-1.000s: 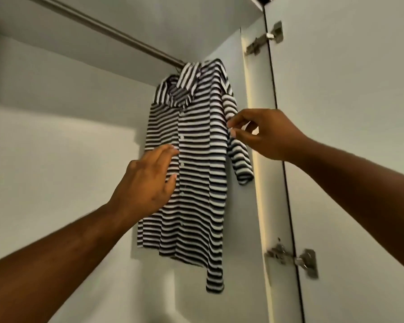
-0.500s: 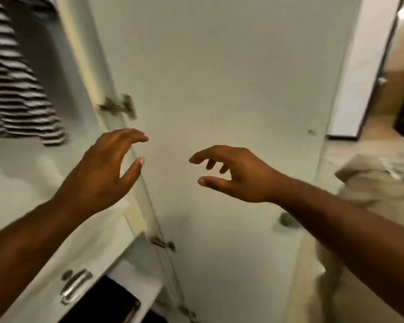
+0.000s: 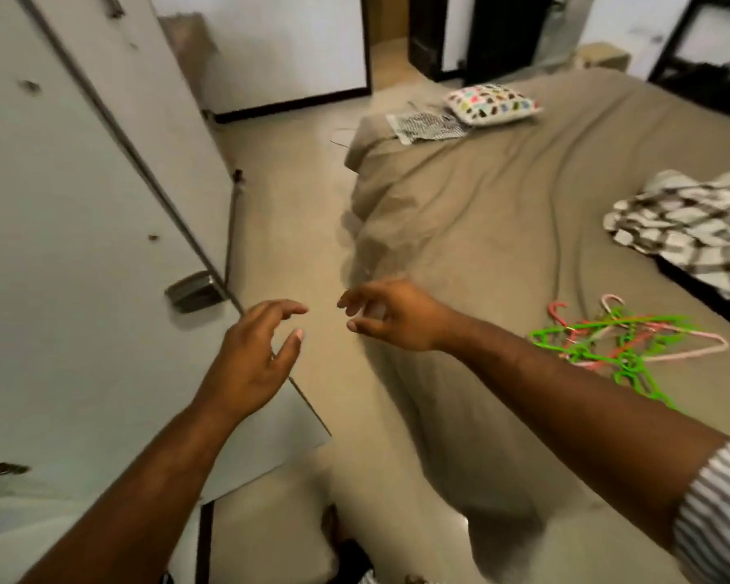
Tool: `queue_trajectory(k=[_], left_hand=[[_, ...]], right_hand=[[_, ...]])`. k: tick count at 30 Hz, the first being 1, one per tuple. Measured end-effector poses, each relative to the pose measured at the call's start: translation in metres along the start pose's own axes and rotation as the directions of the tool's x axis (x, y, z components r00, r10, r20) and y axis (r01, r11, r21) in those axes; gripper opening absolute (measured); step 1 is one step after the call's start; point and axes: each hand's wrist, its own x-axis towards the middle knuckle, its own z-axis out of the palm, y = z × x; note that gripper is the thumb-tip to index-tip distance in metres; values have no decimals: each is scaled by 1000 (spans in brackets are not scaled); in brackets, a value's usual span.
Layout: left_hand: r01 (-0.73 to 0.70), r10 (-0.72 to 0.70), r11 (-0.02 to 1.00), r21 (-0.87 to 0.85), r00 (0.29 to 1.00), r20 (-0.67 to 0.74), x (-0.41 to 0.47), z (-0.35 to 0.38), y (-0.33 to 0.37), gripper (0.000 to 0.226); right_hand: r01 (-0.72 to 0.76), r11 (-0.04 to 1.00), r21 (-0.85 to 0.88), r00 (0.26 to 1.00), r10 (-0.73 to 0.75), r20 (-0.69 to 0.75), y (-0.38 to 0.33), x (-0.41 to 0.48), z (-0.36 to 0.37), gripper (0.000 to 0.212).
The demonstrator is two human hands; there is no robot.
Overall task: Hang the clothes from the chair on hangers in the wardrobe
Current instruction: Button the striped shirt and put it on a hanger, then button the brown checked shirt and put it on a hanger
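The head view looks down on a bedroom with a pale beige floor [image 3: 295,229] running between a white wardrobe door [image 3: 60,246] on the left and a wide bed [image 3: 502,212] under a rumpled tan sheet on the right. A metal handle [image 3: 194,290] sits at the door's edge, just above the left hand [image 3: 253,360]. Both bare forearms reach forward over the floor and the bed's near corner. The right hand [image 3: 392,318] is apart from the left, and a striped sleeve [image 3: 717,520] shows at its upper arm. Each hand's fingers [image 3: 285,308] are loosely curled and spread, holding nothing. On the bed lie one checked garment [image 3: 687,229] at the right edge, one patterned pillow [image 3: 493,104] at the far end, and one black-and-white cloth [image 3: 426,126] touching the pillow. A tangled heap of green, pink and red hangers [image 3: 620,343] lies near the right forearm, too interlocked to count.
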Motion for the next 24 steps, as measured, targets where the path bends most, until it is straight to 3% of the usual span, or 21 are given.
queue_trajectory(k=[5, 11, 17, 24], left_hand=[[-95, 117, 987, -128, 978, 172, 58, 94, 14, 26], [-169, 241, 960, -223, 903, 355, 144, 171, 29, 26], [-329, 423, 902, -278, 801, 423, 235, 222, 67, 25], [-503, 601, 799, -329, 684, 413, 329, 284, 103, 27]], right_hand=[[-274, 962, 11, 960, 275, -47, 92, -51, -14, 24], [-535, 840, 95, 813, 542, -212, 164, -88, -35, 23], [-656, 724, 213, 652, 686, -323, 196, -107, -49, 22], [-691, 642, 331, 503, 757, -418, 259, -103, -84, 21]])
